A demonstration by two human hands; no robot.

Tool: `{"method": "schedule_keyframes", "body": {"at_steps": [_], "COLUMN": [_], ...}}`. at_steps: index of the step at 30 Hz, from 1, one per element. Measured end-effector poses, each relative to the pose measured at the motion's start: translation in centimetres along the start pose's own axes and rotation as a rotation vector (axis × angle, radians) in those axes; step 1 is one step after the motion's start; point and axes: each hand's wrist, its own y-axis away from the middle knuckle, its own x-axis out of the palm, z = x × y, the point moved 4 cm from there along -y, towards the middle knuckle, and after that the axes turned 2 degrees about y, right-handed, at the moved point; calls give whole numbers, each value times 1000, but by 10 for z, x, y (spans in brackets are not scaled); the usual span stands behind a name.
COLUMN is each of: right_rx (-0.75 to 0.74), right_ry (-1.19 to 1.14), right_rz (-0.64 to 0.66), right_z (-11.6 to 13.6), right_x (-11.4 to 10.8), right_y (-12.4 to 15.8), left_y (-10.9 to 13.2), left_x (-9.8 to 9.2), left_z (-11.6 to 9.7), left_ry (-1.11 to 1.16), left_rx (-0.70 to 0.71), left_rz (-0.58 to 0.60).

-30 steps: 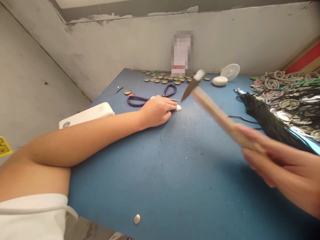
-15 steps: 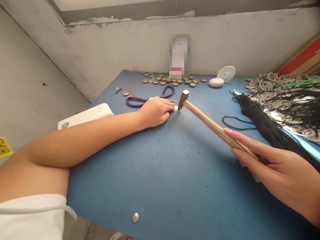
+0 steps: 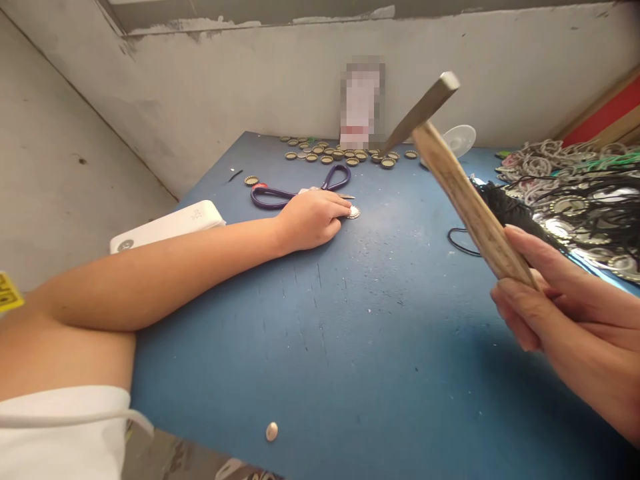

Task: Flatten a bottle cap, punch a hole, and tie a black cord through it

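Observation:
My left hand [image 3: 313, 219] rests on the blue table [image 3: 320, 320], its fingertips closed on the edge of a small round silvery cap [image 3: 353, 212] lying flat. Behind this hand lie scissors with dark blue handles [image 3: 273, 198]; the hand hides part of them. On the right, my right hand [image 3: 565, 320] is wrapped round the wooden handle of a hammer [image 3: 473, 200]. The metal head is raised well above the table, up and to the right of the cap, and does not touch it.
Bottle caps [image 3: 353, 161] are scattered along the back, before a blurred upright object [image 3: 363, 103]. Cords and black tassels [image 3: 565, 200] heap up at the right. A white device [image 3: 170, 225] lies behind my left forearm; a small bead [image 3: 271, 431] sits near the front edge.
The hammer has risen from beside the cap, and its head is now higher and further right. My right hand has moved slightly with it. My left hand stays at the cap.

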Motion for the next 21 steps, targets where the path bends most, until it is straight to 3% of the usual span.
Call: {"method": "schedule_keyframes", "body": {"at_steps": [5, 9, 14, 18, 21], "right_rx": [-84, -115, -57, -119, -97], "right_ry": [109, 81, 61, 115, 128], "right_rz": [219, 210, -2, 233, 247], "right_z": [6, 9, 5, 5, 10], "right_x": [11, 8, -2, 11, 13], "right_y": [-6, -2, 5, -1, -8], "left_y": [-2, -2, 0, -2, -2], "left_x": [-1, -1, -1, -1, -2], "left_z": [-1, 0, 1, 0, -2], "left_ry": [-10, -8, 17, 26, 15], "left_rx": [-8, 4, 13, -10, -18], "left_rz": [10, 3, -7, 19, 28]}}
